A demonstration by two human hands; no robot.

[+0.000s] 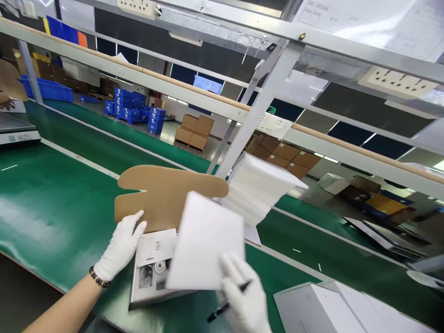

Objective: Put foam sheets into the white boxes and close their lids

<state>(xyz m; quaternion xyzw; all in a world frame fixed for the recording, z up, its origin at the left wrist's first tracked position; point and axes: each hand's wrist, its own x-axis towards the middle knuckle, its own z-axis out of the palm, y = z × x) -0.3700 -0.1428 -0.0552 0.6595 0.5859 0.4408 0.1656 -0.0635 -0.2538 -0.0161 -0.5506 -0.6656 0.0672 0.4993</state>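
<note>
My left hand (120, 247), in a white glove, rests at the left back corner of an open white carton (149, 295). Its fingers are apart, touching the raised brown inner lid (163, 196). Inside the carton lie a white card (157, 247) printed "IS3", a round white part (160, 267) and dark parts. A blank white sheet (208, 240), blurred by motion, is held over the carton's right side by my gloved right hand (243, 296). That hand also has a black pen (225, 309) tucked between its fingers. The sheet hides part of the carton.
White boxes (322, 307) stand at the lower right of the green bench (52, 203). A stack of white sheets (258, 187) leans by the metal post (256, 106). At far left are a scale (17, 132) and another person's hand (4, 101). A rail with sockets (397, 82) crosses above.
</note>
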